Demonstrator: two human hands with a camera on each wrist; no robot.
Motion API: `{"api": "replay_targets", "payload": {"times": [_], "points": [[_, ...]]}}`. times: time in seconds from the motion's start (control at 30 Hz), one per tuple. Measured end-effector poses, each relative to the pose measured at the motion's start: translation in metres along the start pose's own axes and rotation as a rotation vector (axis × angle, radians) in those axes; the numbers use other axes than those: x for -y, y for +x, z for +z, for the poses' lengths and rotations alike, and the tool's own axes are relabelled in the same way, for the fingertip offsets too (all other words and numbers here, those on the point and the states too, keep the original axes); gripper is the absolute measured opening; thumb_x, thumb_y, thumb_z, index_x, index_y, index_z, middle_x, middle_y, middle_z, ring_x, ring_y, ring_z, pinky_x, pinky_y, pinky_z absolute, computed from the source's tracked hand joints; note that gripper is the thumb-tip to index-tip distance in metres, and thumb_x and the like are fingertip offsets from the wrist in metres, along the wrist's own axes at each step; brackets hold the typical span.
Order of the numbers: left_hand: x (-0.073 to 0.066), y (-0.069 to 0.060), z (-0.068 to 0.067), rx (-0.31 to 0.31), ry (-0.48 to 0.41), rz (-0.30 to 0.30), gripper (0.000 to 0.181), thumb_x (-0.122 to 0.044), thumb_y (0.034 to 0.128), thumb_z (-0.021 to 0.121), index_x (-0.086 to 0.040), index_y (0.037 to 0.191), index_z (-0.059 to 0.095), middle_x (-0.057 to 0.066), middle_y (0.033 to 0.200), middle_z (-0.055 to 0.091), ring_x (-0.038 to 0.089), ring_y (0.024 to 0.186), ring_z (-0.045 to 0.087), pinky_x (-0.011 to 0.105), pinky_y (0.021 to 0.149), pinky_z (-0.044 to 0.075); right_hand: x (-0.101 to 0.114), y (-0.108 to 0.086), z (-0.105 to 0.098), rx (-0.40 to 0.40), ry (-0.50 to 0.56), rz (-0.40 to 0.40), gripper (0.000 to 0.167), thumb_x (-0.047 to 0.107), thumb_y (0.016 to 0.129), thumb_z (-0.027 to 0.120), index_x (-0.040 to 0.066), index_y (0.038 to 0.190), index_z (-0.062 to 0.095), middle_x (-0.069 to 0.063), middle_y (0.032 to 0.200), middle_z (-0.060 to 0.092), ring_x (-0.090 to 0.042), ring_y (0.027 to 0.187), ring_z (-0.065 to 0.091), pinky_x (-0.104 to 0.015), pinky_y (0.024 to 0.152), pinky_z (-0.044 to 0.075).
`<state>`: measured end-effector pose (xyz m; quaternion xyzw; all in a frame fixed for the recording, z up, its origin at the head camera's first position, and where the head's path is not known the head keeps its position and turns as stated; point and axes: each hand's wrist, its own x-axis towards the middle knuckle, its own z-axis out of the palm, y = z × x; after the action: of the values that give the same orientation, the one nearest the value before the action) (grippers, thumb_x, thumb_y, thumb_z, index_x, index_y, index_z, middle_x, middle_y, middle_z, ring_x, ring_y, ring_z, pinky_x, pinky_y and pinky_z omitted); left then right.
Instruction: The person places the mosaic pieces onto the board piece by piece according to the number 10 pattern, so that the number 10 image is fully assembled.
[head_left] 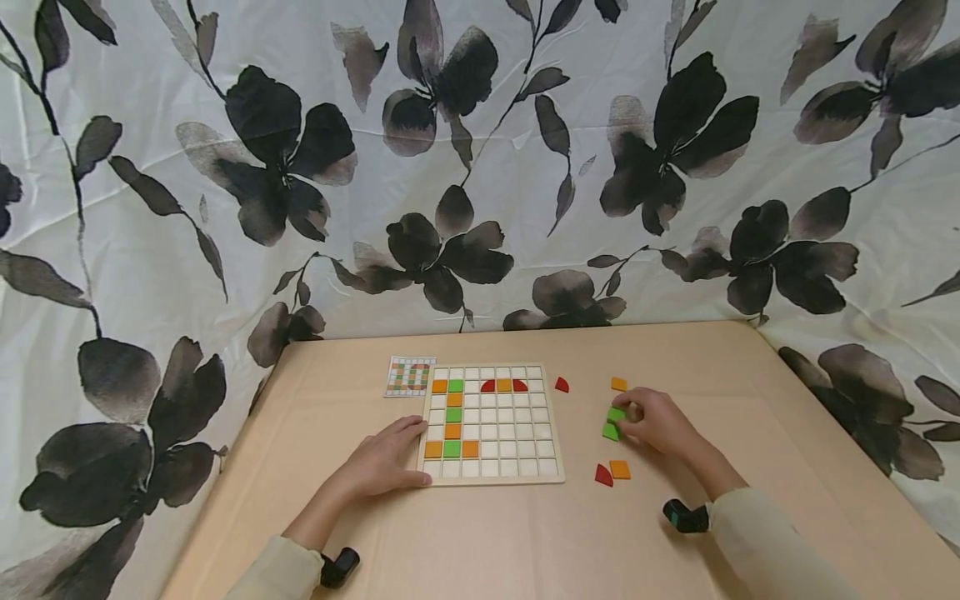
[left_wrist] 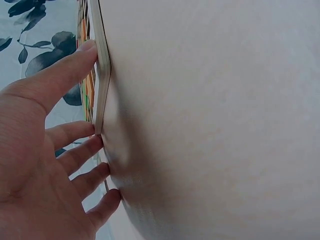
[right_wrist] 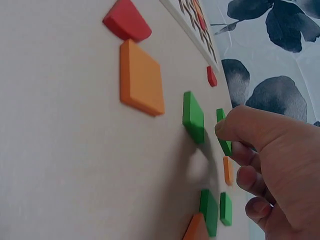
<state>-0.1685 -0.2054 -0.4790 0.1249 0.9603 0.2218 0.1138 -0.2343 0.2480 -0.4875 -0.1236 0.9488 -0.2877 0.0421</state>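
Observation:
A white gridded board (head_left: 498, 481) lies on the table with orange and green square tiles and red quarter-round tiles in some cells. At its left edge rests my left hand (head_left: 378, 461), thumb and fingertips touching the rim (left_wrist: 102, 65), fingers spread. To the right of the board, my right hand (head_left: 662, 425) pinches a green square tile (right_wrist: 223, 132) between thumb and finger. Another green tile (head_left: 611, 432) lies on the table just below that hand. Under the palm the head view hides the table; the right wrist view shows more green tiles (right_wrist: 209, 212) there.
A small printed pattern card (head_left: 408, 377) sits at the board's upper left. Loose on the right are a red tile (head_left: 562, 384), an orange tile (head_left: 618, 383), and a lower pair, red (head_left: 603, 475) and orange (head_left: 620, 469). A floral cloth (head_left: 555, 167) hangs behind the table.

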Motion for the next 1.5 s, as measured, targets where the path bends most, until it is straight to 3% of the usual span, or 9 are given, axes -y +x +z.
{"api": "replay_targets", "payload": {"times": [0.27, 0.4, 0.7, 1.0, 1.23, 1.5], "points": [[-0.001, 0.001, -0.001, -0.001, -0.006, 0.001, 0.087, -0.047, 0.0725, 0.081, -0.012, 0.144, 0.045, 0.005, 0.153, 0.039, 0.029, 0.142, 0.037, 0.059, 0.107, 0.034, 0.019, 0.014, 0.008, 0.023, 0.026, 0.001, 0.023, 0.014, 0.080, 0.076, 0.013, 0.103, 0.071, -0.003, 0.092, 0.062, -0.018, 0.076, 0.050, -0.021, 0.057, 0.046], [-0.003, 0.001, -0.001, -0.003, -0.003, -0.002, 0.087, -0.046, 0.0725, 0.081, -0.012, 0.144, 0.045, 0.005, 0.153, 0.039, 0.029, 0.142, 0.037, 0.059, 0.107, 0.034, 0.027, 0.024, 0.012, 0.029, 0.037, 0.004, 0.024, 0.015, 0.081, 0.075, 0.014, 0.104, 0.071, -0.002, 0.094, 0.063, -0.018, 0.079, 0.050, -0.020, 0.059, 0.048], [-0.003, 0.003, -0.001, -0.004, -0.007, -0.008, 0.087, -0.046, 0.0722, 0.081, -0.013, 0.144, 0.045, 0.005, 0.153, 0.039, 0.029, 0.142, 0.037, 0.059, 0.108, 0.034, 0.046, 0.041, 0.023, 0.043, 0.037, -0.084, 0.026, 0.016, 0.080, 0.077, 0.011, 0.105, 0.071, -0.003, 0.098, 0.065, -0.016, 0.074, 0.050, -0.022, 0.061, 0.046], [-0.002, 0.004, -0.001, -0.004, -0.008, -0.005, 0.087, -0.046, 0.0721, 0.081, -0.013, 0.144, 0.045, 0.004, 0.153, 0.038, 0.029, 0.142, 0.037, 0.059, 0.108, 0.034, 0.062, 0.057, 0.036, 0.066, 0.050, -0.105, 0.025, 0.016, 0.080, 0.077, 0.014, 0.105, 0.072, 0.000, 0.095, 0.063, -0.016, 0.079, 0.051, -0.025, 0.067, 0.046], [-0.003, 0.004, -0.001, -0.007, -0.013, -0.011, 0.087, -0.046, 0.0722, 0.081, -0.013, 0.144, 0.046, 0.004, 0.153, 0.039, 0.029, 0.141, 0.037, 0.060, 0.106, 0.035, 0.076, 0.068, 0.046, 0.096, 0.073, -0.077, 0.025, 0.015, 0.081, 0.076, 0.016, 0.106, 0.073, 0.001, 0.101, 0.064, -0.018, 0.089, 0.052, -0.029, 0.080, 0.048], [-0.004, 0.004, -0.001, -0.006, -0.016, -0.011, 0.087, -0.045, 0.0724, 0.081, -0.012, 0.144, 0.046, 0.005, 0.153, 0.039, 0.029, 0.141, 0.037, 0.060, 0.108, 0.034, 0.090, 0.079, 0.058, 0.111, 0.069, -0.119, 0.024, 0.011, 0.081, 0.074, 0.014, 0.105, 0.074, 0.000, 0.099, 0.065, -0.016, 0.083, 0.051, -0.027, 0.071, 0.046]]}}
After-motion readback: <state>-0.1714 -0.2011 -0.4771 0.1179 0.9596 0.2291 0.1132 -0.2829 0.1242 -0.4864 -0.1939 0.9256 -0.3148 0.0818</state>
